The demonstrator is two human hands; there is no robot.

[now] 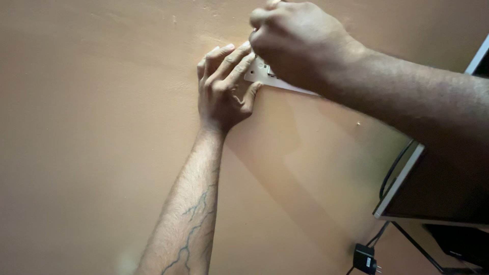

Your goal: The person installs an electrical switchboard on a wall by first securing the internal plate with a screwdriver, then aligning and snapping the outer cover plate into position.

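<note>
A white switch plate [257,74] sits on an orange-tan wall [91,127], mostly hidden behind my hands. My left hand [224,91] lies flat on the wall, its fingers pressing the plate's left edge. My right hand [300,43] comes in from the right and covers the plate's upper part, fingers curled tight at its face. Whether those fingers pinch a small tool or part is hidden by the hand itself.
A flat screen with a white frame [402,178] hangs at the right, partly behind my right forearm. Dark cables [392,173] run down its side. A black plug adapter [364,258] dangles at the bottom right.
</note>
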